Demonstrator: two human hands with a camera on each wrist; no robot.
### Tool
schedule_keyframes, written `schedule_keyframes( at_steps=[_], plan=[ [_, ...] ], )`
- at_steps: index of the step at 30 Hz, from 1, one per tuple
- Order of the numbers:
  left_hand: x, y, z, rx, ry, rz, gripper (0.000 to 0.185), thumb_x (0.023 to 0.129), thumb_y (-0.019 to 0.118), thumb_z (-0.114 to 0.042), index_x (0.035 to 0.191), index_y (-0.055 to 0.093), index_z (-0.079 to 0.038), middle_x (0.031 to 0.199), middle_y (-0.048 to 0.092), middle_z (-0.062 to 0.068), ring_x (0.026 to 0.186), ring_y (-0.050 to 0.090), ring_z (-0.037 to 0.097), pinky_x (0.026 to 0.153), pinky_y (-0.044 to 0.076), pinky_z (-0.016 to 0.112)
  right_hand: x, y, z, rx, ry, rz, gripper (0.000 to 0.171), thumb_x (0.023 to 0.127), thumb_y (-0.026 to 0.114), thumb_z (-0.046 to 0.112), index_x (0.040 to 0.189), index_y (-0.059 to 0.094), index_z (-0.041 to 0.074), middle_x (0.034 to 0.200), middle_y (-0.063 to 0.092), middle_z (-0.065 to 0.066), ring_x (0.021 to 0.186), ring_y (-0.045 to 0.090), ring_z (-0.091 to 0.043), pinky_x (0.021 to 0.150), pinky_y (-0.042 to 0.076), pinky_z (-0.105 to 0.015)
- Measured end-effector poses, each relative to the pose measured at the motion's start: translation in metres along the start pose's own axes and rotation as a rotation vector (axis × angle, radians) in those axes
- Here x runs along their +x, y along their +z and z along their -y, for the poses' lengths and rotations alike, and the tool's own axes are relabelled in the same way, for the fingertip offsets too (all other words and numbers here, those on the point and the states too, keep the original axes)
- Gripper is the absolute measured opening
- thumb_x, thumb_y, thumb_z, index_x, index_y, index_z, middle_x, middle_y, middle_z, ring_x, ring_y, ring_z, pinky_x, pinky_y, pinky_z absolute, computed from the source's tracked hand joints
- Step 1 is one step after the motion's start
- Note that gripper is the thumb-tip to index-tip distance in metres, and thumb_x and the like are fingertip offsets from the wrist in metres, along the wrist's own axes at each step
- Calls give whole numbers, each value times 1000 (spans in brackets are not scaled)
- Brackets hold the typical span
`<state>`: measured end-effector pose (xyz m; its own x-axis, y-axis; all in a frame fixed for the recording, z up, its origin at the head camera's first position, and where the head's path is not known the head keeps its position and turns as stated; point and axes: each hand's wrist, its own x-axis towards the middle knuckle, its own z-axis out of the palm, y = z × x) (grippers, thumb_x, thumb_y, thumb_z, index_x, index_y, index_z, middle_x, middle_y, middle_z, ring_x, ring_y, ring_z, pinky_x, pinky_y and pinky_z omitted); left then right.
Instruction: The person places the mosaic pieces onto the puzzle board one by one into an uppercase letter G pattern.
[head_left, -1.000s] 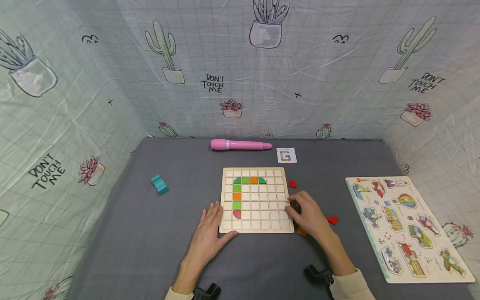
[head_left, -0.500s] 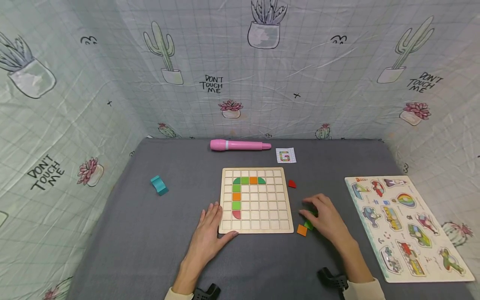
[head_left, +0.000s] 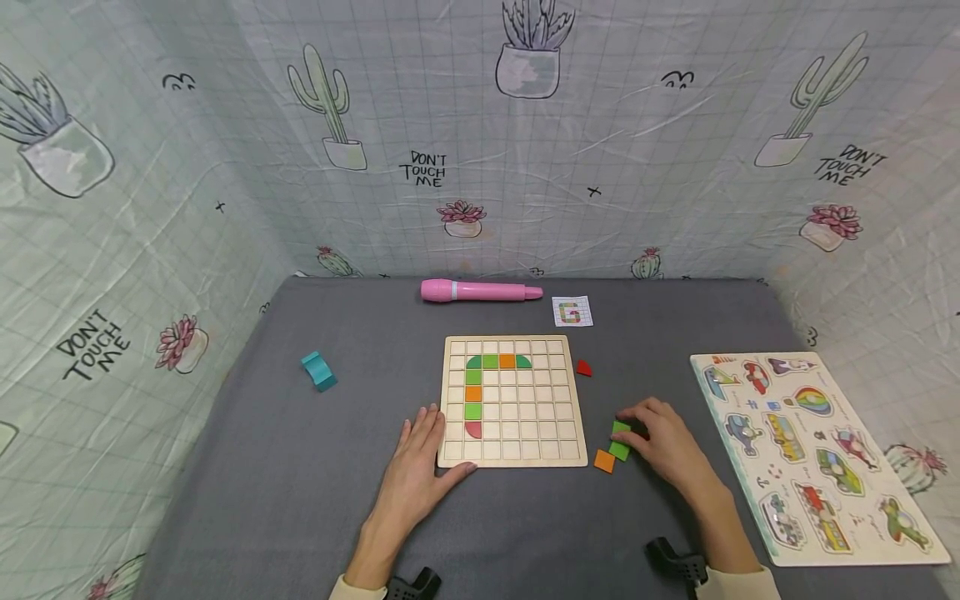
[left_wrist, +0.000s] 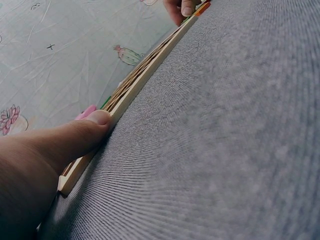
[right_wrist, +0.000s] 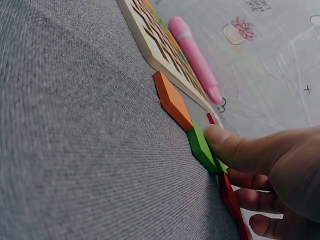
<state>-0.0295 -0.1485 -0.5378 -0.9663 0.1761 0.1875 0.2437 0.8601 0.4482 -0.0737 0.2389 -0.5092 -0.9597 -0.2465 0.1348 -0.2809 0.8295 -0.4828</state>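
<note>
A wooden grid board [head_left: 517, 417] lies in the middle of the grey table, with green, orange and red tiles set along its top row and left column. My left hand [head_left: 420, 458] lies flat at the board's lower left corner, its thumb [left_wrist: 85, 132] against the board's edge [left_wrist: 145, 75]. My right hand [head_left: 647, 427] is to the right of the board, thumb [right_wrist: 235, 150] and curled fingers pinching a green tile [head_left: 619, 450] [right_wrist: 201, 145]. An orange tile [head_left: 603, 461] [right_wrist: 172, 102] touches it. A red piece [right_wrist: 231, 200] lies under the fingers.
Another red piece [head_left: 583, 367] lies by the board's right edge. A pink pen [head_left: 480, 290] and a small pattern card [head_left: 572, 312] sit behind the board. A teal block [head_left: 319, 370] is at the left, and a vehicle puzzle board [head_left: 817, 454] at the right.
My right hand left the board's right edge and moved right onto the loose tiles, where it now grips the green one and covers the red piece. The left hand stayed still.
</note>
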Motion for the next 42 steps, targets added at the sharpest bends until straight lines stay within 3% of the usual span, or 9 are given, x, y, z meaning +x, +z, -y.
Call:
schedule_keyframes(
  at_steps=[14, 21, 31, 42],
  plan=[
    [1, -1, -1, -13, -6, 19, 92, 83, 75, -57, 146, 47, 3, 156, 43, 21, 150, 33, 37, 125, 26, 55, 4, -1, 2, 48, 79, 50, 21, 82, 83, 19, 92, 67, 10, 76, 58, 3, 70, 46, -9, 60, 39, -24],
    [1, -1, -1, -6, -2, 11, 95, 80, 76, -58, 146, 48, 3, 155, 44, 21, 150, 35, 37, 125, 27, 55, 5, 0, 6, 58, 108, -6, 21, 83, 82, 20, 94, 67, 11, 78, 60, 3, 68, 48, -8, 59, 41, -22],
    [1, -1, 0, -2, -14, 16, 95, 80, 75, -60, 146, 48, 3, 155, 44, 20, 150, 34, 36, 125, 26, 54, 14, 10, 20, 84, -5, -66, 19, 89, 75, 8, 107, 72, 7, 94, 67, -4, 78, 56, -11, 66, 52, -29],
    [1, -1, 0, -7, -30, 32, 96, 81, 74, -61, 148, 46, 2, 157, 42, 19, 152, 31, 33, 127, 23, 51, 26, 20, 43, 157, -26, -25, 13, 91, 74, 12, 103, 71, 10, 94, 66, 0, 76, 54, -7, 64, 51, -22]
  ],
)
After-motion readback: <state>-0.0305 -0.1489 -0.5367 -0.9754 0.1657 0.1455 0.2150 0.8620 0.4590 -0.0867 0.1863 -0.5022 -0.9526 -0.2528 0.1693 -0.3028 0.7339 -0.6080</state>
